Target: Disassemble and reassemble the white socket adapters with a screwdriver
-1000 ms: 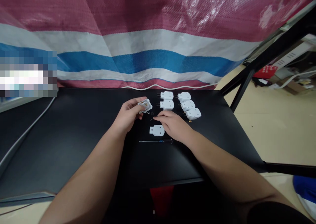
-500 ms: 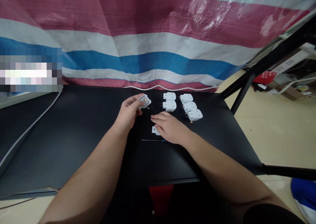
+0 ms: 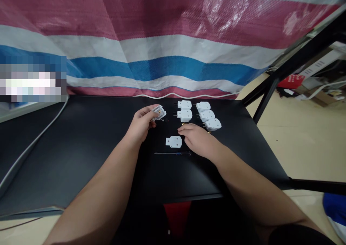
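My left hand [image 3: 140, 124] is closed around a white plug housing half [image 3: 161, 112], tilted so its inside and a small brass piece show. Beneath it a thin metal prong sticks out. My right hand [image 3: 196, 137] rests low over the table, fingers stretched left with nothing visible in them; their undersides are hidden. Just beyond those fingers lies a small brass part [image 3: 183, 124]. A white plug cover [image 3: 174, 142] with holes lies flat to the left of this hand. Below the cover is a thin screwdriver [image 3: 171, 153] with a dark handle.
Several white two-pin plugs stand in two columns: a left column [image 3: 185, 115] and a right column [image 3: 207, 115]. Another brass bit [image 3: 209, 132] lies by the right column. A white cable [image 3: 173, 94] runs along the back edge of the black table [image 3: 89, 144], before a striped sheet.
My right hand has moved right and slightly back toward me, uncovering the plug cover, the screwdriver handle and a small brass part. The left hand keeps its hold on the plug housing half.
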Demonstrator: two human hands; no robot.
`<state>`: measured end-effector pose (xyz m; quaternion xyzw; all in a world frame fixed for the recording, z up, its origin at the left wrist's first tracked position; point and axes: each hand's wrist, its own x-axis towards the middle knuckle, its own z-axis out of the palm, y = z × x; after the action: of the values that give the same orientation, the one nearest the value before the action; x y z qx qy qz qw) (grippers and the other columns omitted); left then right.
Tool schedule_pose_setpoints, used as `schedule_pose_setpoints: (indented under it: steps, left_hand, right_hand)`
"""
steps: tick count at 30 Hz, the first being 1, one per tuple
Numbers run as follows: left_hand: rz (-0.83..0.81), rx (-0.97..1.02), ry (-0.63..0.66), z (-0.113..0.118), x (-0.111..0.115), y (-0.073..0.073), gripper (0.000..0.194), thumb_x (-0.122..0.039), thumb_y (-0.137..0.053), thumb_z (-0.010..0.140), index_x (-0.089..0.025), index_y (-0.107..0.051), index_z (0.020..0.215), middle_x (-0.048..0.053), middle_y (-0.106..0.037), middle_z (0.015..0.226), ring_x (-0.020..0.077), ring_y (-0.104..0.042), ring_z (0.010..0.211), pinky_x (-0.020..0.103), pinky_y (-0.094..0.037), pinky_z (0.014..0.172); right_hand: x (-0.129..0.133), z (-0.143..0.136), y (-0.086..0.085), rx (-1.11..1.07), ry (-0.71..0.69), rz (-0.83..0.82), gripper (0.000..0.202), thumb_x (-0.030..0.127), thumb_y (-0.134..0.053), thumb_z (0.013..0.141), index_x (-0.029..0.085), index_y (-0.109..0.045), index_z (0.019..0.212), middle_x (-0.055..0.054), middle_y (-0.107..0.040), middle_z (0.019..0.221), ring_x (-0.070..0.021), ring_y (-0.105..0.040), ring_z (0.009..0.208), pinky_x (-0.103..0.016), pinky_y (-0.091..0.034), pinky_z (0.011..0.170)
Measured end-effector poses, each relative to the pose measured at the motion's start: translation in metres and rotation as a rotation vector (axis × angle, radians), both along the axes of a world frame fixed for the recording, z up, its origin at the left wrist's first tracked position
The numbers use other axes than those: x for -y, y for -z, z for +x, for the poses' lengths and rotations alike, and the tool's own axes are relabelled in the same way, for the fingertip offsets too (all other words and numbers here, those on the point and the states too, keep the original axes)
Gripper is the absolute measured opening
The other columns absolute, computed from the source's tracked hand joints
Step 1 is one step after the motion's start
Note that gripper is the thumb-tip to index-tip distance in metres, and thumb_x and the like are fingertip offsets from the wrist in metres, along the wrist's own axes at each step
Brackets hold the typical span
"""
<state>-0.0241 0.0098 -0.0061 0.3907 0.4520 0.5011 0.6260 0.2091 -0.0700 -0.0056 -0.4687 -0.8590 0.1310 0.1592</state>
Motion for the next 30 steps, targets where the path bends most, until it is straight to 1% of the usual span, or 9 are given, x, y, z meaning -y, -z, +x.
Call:
schedule_pose_setpoints:
  steps: [3,7,12,15,19,22,26,30]
  left_hand:
    - [0.011,-0.009,0.066,0.000,0.001,0.001,0.044,-0.023,-0.087,0.063,-0.017,-0.086,0.107,0.007,-0.079,0.098,0.0093,-0.058,0.064,0.018,-0.041,0.049]
    - [0.018,-0.027,0.197,0.001,0.006,0.000,0.046,-0.025,-0.089,0.066,-0.017,-0.085,0.112,0.009,-0.079,0.101,0.0123,-0.063,0.071,0.018,-0.043,0.050]
    - [0.009,-0.055,0.335,0.004,0.012,-0.004,0.044,-0.023,-0.089,0.068,-0.017,-0.086,0.111,0.008,-0.077,0.097,0.0122,-0.063,0.072,0.019,-0.048,0.052]
    - [0.009,-0.052,0.370,0.005,0.013,-0.004,0.045,-0.023,-0.089,0.068,-0.018,-0.085,0.112,0.008,-0.077,0.100,0.0125,-0.064,0.073,0.020,-0.051,0.053]
    - [0.021,-0.050,0.393,0.006,0.014,-0.004,0.045,-0.022,-0.089,0.069,-0.018,-0.085,0.114,0.008,-0.077,0.103,0.0122,-0.063,0.072,0.019,-0.052,0.052]
    - [0.026,-0.056,0.392,0.005,0.014,-0.004,0.045,-0.021,-0.088,0.069,-0.018,-0.085,0.114,0.008,-0.077,0.102,0.0123,-0.064,0.073,0.019,-0.052,0.053]
    - [0.033,-0.059,0.388,0.005,0.015,-0.004,0.043,-0.021,-0.086,0.071,-0.018,-0.084,0.115,0.008,-0.078,0.104,0.0125,-0.065,0.074,0.019,-0.052,0.053]
    - [0.034,-0.060,0.385,0.006,0.015,-0.004,0.043,-0.020,-0.085,0.071,-0.018,-0.085,0.114,0.009,-0.078,0.102,0.0132,-0.065,0.074,0.020,-0.051,0.053]
  right_hand:
    - [-0.002,0.003,0.001,-0.012,0.035,-0.027,0.035,-0.005,-0.055,0.092,0.015,-0.082,0.105,-0.012,-0.078,0.120,-0.0245,-0.074,0.114,-0.041,-0.060,0.107]
    - [-0.004,0.003,-0.003,0.002,0.057,-0.083,0.033,-0.004,-0.055,0.094,0.018,-0.079,0.095,-0.007,-0.076,0.105,-0.0221,-0.073,0.102,-0.037,-0.059,0.095]
    - [-0.002,0.000,-0.010,0.090,0.130,-0.130,0.028,0.001,-0.056,0.096,0.019,-0.077,0.097,-0.006,-0.073,0.104,-0.0201,-0.070,0.090,-0.034,-0.052,0.082]
    - [0.000,-0.002,-0.010,0.147,0.138,-0.106,0.022,0.004,-0.057,0.093,0.020,-0.074,0.094,-0.005,-0.071,0.096,-0.0190,-0.065,0.081,-0.033,-0.045,0.076]
    - [0.001,-0.003,-0.009,0.151,0.122,-0.062,0.017,0.006,-0.058,0.087,0.020,-0.067,0.088,-0.002,-0.067,0.087,-0.0187,-0.061,0.078,-0.033,-0.039,0.072]
    - [0.002,-0.003,-0.010,0.072,0.127,-0.062,0.016,0.005,-0.058,0.083,0.020,-0.061,0.085,-0.001,-0.064,0.085,-0.0164,-0.057,0.074,-0.032,-0.038,0.070]
    - [0.003,-0.002,-0.014,-0.155,0.105,-0.045,0.018,0.004,-0.057,0.081,0.022,-0.055,0.084,0.001,-0.059,0.084,-0.0131,-0.052,0.069,-0.029,-0.039,0.068]
    - [0.003,-0.003,-0.015,-0.335,0.060,-0.036,0.021,0.005,-0.056,0.078,0.024,-0.048,0.081,0.002,-0.055,0.080,-0.0128,-0.049,0.065,-0.029,-0.041,0.065]
